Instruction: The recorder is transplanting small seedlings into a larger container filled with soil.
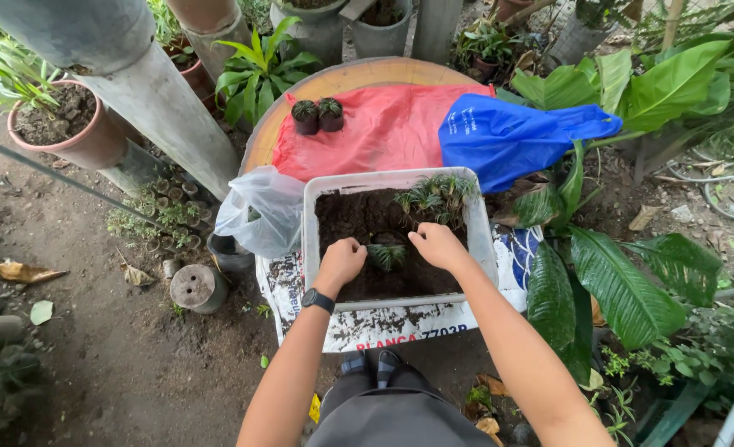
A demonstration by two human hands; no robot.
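Both hands are down in the dark soil (358,219) of a white plastic tub (313,240), with a small spiky green plant (386,257) between them. The left hand (342,261) and the right hand (437,245) have their fingers curled into the dirt beside the plant, but I cannot tell if they grip it. More little plants (435,197) sit in the tub's far corner, and a blue bag (507,136) lies behind.

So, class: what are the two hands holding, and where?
Both hands, left and right, press into soil beside a small spiky plant in the white tub; any actual grip cannot be told.
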